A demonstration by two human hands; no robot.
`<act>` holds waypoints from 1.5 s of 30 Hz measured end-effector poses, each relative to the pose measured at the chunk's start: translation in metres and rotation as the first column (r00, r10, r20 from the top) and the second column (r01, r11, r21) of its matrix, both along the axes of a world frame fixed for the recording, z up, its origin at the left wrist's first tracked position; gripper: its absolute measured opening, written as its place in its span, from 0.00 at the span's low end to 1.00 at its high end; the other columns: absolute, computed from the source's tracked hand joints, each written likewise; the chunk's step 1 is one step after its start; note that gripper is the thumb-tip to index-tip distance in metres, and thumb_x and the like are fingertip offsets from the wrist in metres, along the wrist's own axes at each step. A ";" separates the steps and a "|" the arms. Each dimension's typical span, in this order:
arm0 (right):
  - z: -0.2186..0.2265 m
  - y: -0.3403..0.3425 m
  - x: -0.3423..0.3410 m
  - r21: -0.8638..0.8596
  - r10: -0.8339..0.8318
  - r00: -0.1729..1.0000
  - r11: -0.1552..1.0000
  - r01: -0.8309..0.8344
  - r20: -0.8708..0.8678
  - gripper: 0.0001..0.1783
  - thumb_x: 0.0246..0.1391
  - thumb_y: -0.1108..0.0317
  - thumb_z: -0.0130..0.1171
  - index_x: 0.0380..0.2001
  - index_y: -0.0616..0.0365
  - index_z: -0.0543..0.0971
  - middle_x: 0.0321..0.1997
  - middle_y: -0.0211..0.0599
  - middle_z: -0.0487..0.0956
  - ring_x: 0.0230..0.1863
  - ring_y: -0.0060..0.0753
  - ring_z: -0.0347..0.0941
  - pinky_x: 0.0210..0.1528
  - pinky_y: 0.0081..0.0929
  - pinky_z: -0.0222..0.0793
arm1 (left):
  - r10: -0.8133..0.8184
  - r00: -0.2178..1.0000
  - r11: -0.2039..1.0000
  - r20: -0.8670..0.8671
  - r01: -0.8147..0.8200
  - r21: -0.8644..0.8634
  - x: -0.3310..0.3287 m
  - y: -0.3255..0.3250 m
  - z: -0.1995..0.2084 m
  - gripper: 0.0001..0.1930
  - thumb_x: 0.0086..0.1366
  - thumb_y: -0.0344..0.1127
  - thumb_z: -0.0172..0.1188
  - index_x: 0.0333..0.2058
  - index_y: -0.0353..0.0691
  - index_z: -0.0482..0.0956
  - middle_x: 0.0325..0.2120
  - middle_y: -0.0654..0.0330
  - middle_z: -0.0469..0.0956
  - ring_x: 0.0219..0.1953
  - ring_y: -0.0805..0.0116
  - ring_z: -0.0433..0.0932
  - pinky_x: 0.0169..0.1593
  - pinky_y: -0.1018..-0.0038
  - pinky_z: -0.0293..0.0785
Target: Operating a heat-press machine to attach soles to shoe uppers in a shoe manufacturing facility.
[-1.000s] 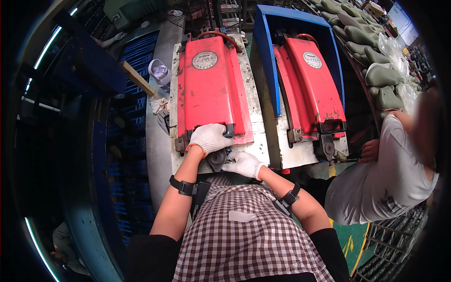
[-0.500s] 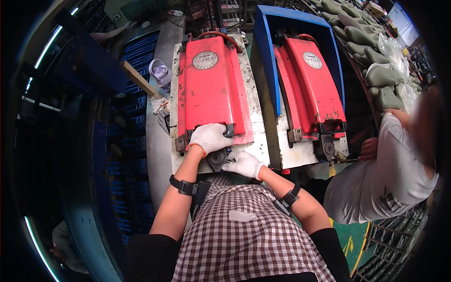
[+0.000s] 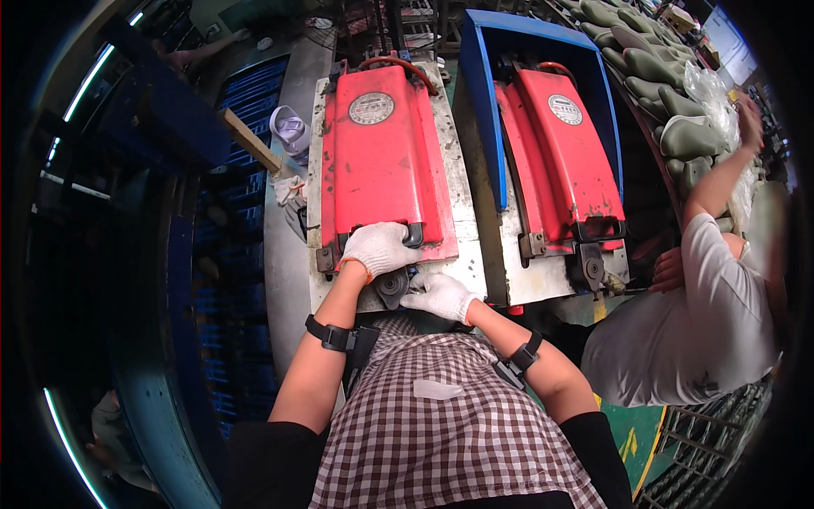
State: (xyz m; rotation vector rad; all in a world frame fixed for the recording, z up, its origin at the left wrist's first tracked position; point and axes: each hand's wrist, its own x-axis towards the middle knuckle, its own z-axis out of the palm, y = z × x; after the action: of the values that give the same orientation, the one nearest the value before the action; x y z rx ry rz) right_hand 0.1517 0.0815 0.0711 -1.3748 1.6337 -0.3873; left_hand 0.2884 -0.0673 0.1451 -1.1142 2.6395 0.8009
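Observation:
A red machine cover (image 3: 377, 153) with a round label plate lies on a pale worn metal base in front of me. My left hand (image 3: 381, 248), in a white knit glove, is closed over the black handle (image 3: 415, 235) at the cover's near edge. Just below it sits a dark round ratchet-like part (image 3: 393, 287). My right hand (image 3: 441, 297), also gloved in white, has its fingers drawn together at the right side of that part. What those fingers grip is hidden by the glove.
To the right stands a second red machine cover (image 3: 564, 153) inside a blue metal hood (image 3: 543, 30). Beyond are several olive-green boot-shaped pieces (image 3: 657, 68) and a co-worker in a grey shirt (image 3: 678, 339). A lilac clog (image 3: 290, 131) and a wooden bar (image 3: 250, 142) are at left.
My hands have kept their place. The co-worker at right has raised an arm toward the green pieces and leaned that way.

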 end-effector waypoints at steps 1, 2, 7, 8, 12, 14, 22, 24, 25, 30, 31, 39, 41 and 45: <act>0.000 0.000 0.000 0.006 0.002 1.000 1.000 -0.002 0.001 0.33 0.56 0.40 0.68 0.47 0.63 0.85 0.46 0.57 0.87 0.50 0.54 0.84 0.54 0.40 0.76 | 0.000 1.000 1.000 0.000 0.000 -0.002 0.000 0.000 0.000 0.29 0.54 0.63 0.63 0.40 0.42 0.89 0.39 0.46 0.87 0.44 0.47 0.87 0.49 0.55 0.81; -0.001 0.000 0.000 0.006 0.001 1.000 1.000 -0.001 0.001 0.33 0.56 0.40 0.68 0.47 0.63 0.85 0.46 0.57 0.87 0.50 0.54 0.84 0.54 0.40 0.76 | 0.000 1.000 1.000 0.000 0.000 -0.002 0.000 0.000 0.001 0.29 0.54 0.63 0.63 0.40 0.42 0.89 0.39 0.46 0.87 0.44 0.47 0.87 0.49 0.55 0.81; -0.008 0.000 -0.001 0.013 0.000 1.000 1.000 0.000 0.001 0.34 0.57 0.40 0.67 0.48 0.63 0.85 0.47 0.56 0.87 0.51 0.54 0.84 0.55 0.40 0.76 | 0.007 1.000 1.000 0.009 -0.007 0.014 -0.001 0.001 0.003 0.29 0.54 0.63 0.63 0.39 0.42 0.89 0.39 0.45 0.87 0.44 0.47 0.87 0.49 0.55 0.81; -0.007 0.000 -0.001 0.013 0.001 1.000 1.000 -0.001 0.002 0.34 0.57 0.40 0.67 0.48 0.63 0.85 0.47 0.56 0.87 0.51 0.54 0.84 0.55 0.40 0.76 | 0.008 1.000 1.000 0.009 -0.008 0.014 -0.001 0.001 0.003 0.29 0.54 0.63 0.63 0.39 0.42 0.89 0.39 0.45 0.87 0.44 0.47 0.87 0.49 0.55 0.81; -0.005 0.001 -0.001 0.008 -0.004 1.000 1.000 0.004 0.008 0.34 0.57 0.39 0.67 0.47 0.63 0.85 0.46 0.56 0.87 0.51 0.53 0.84 0.54 0.40 0.76 | 0.029 1.000 0.999 -0.003 -0.029 0.016 -0.001 0.000 0.000 0.30 0.52 0.64 0.66 0.38 0.41 0.89 0.37 0.46 0.87 0.42 0.48 0.87 0.49 0.56 0.81; -0.006 0.001 -0.001 0.003 -0.006 1.000 1.000 0.006 0.005 0.34 0.57 0.39 0.67 0.47 0.63 0.85 0.46 0.56 0.87 0.50 0.53 0.84 0.54 0.40 0.76 | 0.028 1.000 1.000 -0.003 -0.028 0.013 -0.001 0.001 0.000 0.30 0.52 0.64 0.66 0.38 0.41 0.89 0.37 0.46 0.87 0.42 0.48 0.87 0.49 0.56 0.81; -0.010 0.006 -0.002 0.105 -0.078 0.992 0.992 0.067 0.101 0.33 0.59 0.41 0.67 0.50 0.63 0.83 0.37 0.49 0.86 0.39 0.42 0.84 0.44 0.36 0.78 | 0.021 1.000 0.999 -0.015 -0.020 0.035 -0.001 0.000 0.006 0.27 0.53 0.61 0.63 0.39 0.42 0.88 0.38 0.46 0.87 0.43 0.47 0.87 0.49 0.55 0.81; 0.002 0.012 0.000 0.190 -0.146 0.968 0.976 0.108 0.203 0.31 0.60 0.43 0.67 0.50 0.62 0.82 0.32 0.43 0.83 0.34 0.36 0.81 0.37 0.32 0.76 | 0.026 1.000 0.999 -0.009 -0.026 0.030 0.002 -0.001 0.003 0.27 0.53 0.60 0.63 0.39 0.42 0.88 0.38 0.46 0.87 0.43 0.46 0.87 0.49 0.55 0.81; 0.006 0.014 0.002 0.276 -0.227 0.929 0.950 0.145 0.294 0.29 0.61 0.45 0.67 0.50 0.61 0.81 0.27 0.37 0.80 0.28 0.30 0.77 0.30 0.29 0.74 | 0.025 1.000 0.999 -0.004 -0.025 0.022 0.003 -0.001 0.002 0.27 0.53 0.60 0.63 0.39 0.42 0.88 0.38 0.46 0.87 0.43 0.46 0.87 0.49 0.55 0.81; -0.025 0.034 0.024 0.513 -0.496 0.630 0.840 0.175 0.598 0.19 0.66 0.51 0.63 0.44 0.55 0.75 0.20 0.23 0.66 0.17 0.21 0.62 0.18 0.24 0.56 | 0.019 1.000 0.999 -0.011 -0.019 0.028 -0.001 0.000 0.000 0.26 0.53 0.58 0.63 0.39 0.42 0.88 0.38 0.46 0.87 0.43 0.46 0.87 0.49 0.55 0.82; -0.029 0.041 0.037 0.468 -0.484 0.606 0.861 0.201 0.631 0.18 0.68 0.51 0.60 0.44 0.53 0.72 0.18 0.19 0.60 0.17 0.19 0.56 0.19 0.25 0.52 | 0.020 1.000 1.000 -0.017 -0.020 0.019 0.000 0.001 -0.002 0.26 0.53 0.60 0.64 0.39 0.42 0.89 0.38 0.47 0.87 0.43 0.47 0.87 0.49 0.56 0.81; -0.023 0.015 0.061 0.527 -0.023 0.913 0.823 -0.214 0.407 0.45 0.68 0.23 0.39 0.43 0.56 0.83 0.28 0.38 0.85 0.17 0.28 0.75 0.17 0.27 0.66 | 0.046 0.999 0.999 -0.024 -0.046 0.016 0.000 0.006 -0.002 0.27 0.55 0.60 0.64 0.39 0.41 0.88 0.37 0.45 0.87 0.42 0.47 0.87 0.49 0.55 0.81; -0.023 0.013 0.075 0.500 -0.035 0.906 0.843 -0.200 0.423 0.40 0.69 0.27 0.43 0.45 0.54 0.84 0.30 0.38 0.86 0.20 0.28 0.76 0.21 0.26 0.68 | 0.047 0.999 0.999 -0.014 -0.047 0.013 0.002 0.010 0.004 0.24 0.57 0.56 0.63 0.41 0.41 0.88 0.40 0.46 0.87 0.44 0.46 0.87 0.51 0.54 0.81; -0.014 0.002 0.074 0.516 0.083 0.912 0.803 -0.299 0.401 0.34 0.71 0.35 0.48 0.51 0.58 0.82 0.30 0.37 0.85 0.23 0.29 0.78 0.26 0.27 0.75 | -0.002 0.997 1.000 -0.075 0.001 -0.007 0.009 0.007 0.017 0.24 0.59 0.57 0.62 0.39 0.40 0.87 0.37 0.45 0.86 0.43 0.45 0.86 0.49 0.52 0.81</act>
State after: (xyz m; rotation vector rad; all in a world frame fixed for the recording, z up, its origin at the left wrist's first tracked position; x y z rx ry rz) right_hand 0.2259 0.0833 0.0567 -0.9277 1.1511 -0.0082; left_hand 0.2970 -0.0600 0.1624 -1.1049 2.7057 0.8507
